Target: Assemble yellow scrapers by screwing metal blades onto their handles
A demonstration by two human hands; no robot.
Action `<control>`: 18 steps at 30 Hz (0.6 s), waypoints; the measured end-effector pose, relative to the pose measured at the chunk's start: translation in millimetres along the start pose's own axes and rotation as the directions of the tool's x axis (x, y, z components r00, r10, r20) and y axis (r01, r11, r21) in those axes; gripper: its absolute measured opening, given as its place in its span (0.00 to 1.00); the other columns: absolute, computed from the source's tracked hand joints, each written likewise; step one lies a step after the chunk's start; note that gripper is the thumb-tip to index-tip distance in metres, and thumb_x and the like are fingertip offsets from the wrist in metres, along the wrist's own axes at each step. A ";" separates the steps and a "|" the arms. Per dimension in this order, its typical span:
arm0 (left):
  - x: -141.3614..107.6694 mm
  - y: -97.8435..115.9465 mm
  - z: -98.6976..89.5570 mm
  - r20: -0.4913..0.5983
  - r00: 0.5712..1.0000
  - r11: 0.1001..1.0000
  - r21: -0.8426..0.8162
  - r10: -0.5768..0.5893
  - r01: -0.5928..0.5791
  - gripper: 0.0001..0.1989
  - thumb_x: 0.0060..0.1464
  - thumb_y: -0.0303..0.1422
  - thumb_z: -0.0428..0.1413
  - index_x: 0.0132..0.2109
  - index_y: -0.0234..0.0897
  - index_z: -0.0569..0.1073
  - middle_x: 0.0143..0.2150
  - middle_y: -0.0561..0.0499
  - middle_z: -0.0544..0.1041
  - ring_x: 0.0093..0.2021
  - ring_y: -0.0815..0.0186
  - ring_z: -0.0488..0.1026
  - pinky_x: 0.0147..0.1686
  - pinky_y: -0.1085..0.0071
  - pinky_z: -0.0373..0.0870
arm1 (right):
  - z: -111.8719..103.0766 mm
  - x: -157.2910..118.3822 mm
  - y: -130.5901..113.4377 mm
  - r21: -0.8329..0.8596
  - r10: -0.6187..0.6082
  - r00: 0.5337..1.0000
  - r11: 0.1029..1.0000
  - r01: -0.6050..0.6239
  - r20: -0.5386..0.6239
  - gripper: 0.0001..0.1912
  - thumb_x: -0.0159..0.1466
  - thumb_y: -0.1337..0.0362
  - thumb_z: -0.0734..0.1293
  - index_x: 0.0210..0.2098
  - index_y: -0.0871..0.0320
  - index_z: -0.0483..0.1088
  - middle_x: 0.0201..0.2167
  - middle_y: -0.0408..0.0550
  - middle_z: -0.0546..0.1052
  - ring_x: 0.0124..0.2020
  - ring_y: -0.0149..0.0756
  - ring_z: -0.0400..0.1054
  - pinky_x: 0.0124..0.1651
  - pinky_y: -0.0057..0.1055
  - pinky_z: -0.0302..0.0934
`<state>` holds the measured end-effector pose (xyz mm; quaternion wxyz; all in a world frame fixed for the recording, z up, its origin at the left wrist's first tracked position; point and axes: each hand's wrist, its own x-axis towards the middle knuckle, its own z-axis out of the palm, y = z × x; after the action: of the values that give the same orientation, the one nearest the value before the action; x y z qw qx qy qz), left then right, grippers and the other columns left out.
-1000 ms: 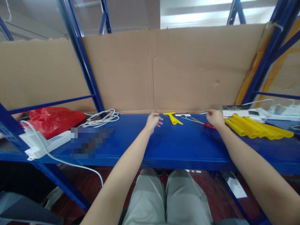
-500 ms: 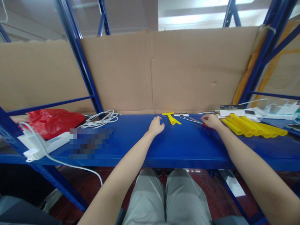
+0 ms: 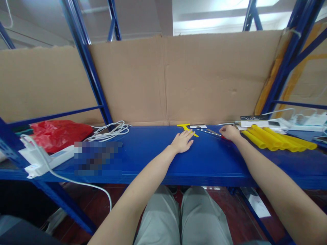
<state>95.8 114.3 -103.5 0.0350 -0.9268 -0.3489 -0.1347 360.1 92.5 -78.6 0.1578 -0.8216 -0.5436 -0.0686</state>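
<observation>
My left hand (image 3: 182, 140) reaches forward with its fingers stretched and apart, palm down. Its fingertips lie over the yellow pieces (image 3: 182, 125), partly hiding a short yellow tube there. I cannot tell whether they touch it. My right hand (image 3: 230, 132) rests on the blue tabletop (image 3: 204, 160) to the right, its fingers curled in. A red handle shows under it, and the slim metal part of this red-handled tool (image 3: 211, 133) points left toward the yellow pieces. The grip itself is mostly hidden. A small white card (image 3: 198, 126) lies behind.
Several yellow tubes (image 3: 278, 137) lie side by side at right, before a white box (image 3: 264, 124). On the left are a coiled white cable (image 3: 112, 131), a red plastic bag (image 3: 61, 135) and a white power strip (image 3: 61, 154). Cardboard (image 3: 204, 78) stands along the back.
My left hand has moved right, onto the yellow pieces, and its curled fingers have straightened and spread. My right hand stays in place at the red handle.
</observation>
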 end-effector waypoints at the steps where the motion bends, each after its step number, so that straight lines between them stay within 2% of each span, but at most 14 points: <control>1: 0.6 0.0 -0.1 0.017 1.000 1.000 0.009 0.006 -0.006 0.26 0.63 0.40 0.36 0.67 0.45 0.49 0.70 0.52 0.46 0.69 0.62 0.42 0.61 0.53 0.51 | -0.2 -0.4 -1.6 -0.003 0.018 1.000 1.000 -0.018 0.001 0.13 0.58 0.66 0.61 0.36 0.58 0.77 0.41 0.54 0.79 0.44 0.47 0.72 0.39 0.32 0.63; 7: 2.1 0.4 -1.0 0.094 0.996 1.000 0.015 -0.004 0.003 0.26 0.64 0.42 0.34 0.66 0.45 0.50 0.70 0.52 0.47 0.68 0.61 0.44 0.61 0.53 0.50 | -1.0 2.9 -15.7 -0.043 0.028 0.998 0.999 -0.030 -0.049 0.13 0.58 0.68 0.60 0.34 0.59 0.77 0.40 0.59 0.78 0.47 0.50 0.70 0.46 0.39 0.62; 10: 1.8 1.0 -0.8 0.074 0.997 1.000 0.027 -0.010 0.008 0.25 0.64 0.42 0.34 0.66 0.45 0.53 0.69 0.51 0.51 0.67 0.60 0.48 0.60 0.54 0.52 | -0.2 12.3 -21.0 -0.064 0.027 1.000 0.998 -0.027 -0.004 0.11 0.57 0.68 0.61 0.31 0.59 0.76 0.37 0.59 0.78 0.47 0.50 0.70 0.48 0.42 0.60; 13: 1.2 1.0 0.7 0.029 0.999 0.999 0.050 -0.020 0.019 0.26 0.63 0.42 0.36 0.65 0.41 0.55 0.67 0.46 0.56 0.64 0.56 0.55 0.59 0.56 0.55 | 5.0 27.3 -20.4 -0.051 0.059 0.996 0.997 -0.055 0.070 0.08 0.53 0.64 0.66 0.31 0.60 0.76 0.34 0.58 0.77 0.44 0.50 0.71 0.46 0.42 0.61; 18: 1.1 -1.1 3.4 -0.036 0.998 0.997 0.053 -0.046 0.048 0.25 0.63 0.40 0.37 0.62 0.35 0.60 0.63 0.42 0.59 0.58 0.56 0.64 0.56 0.60 0.59 | 20.9 48.6 -13.1 0.011 0.109 0.989 0.994 -0.110 0.100 0.21 0.46 0.55 0.73 0.35 0.63 0.75 0.32 0.60 0.76 0.42 0.52 0.71 0.40 0.40 0.64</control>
<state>96.6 116.4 -106.5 0.0629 -0.9146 -0.3733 -0.1419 366.3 146.6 -82.0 0.1409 -0.8512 -0.5054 -0.0141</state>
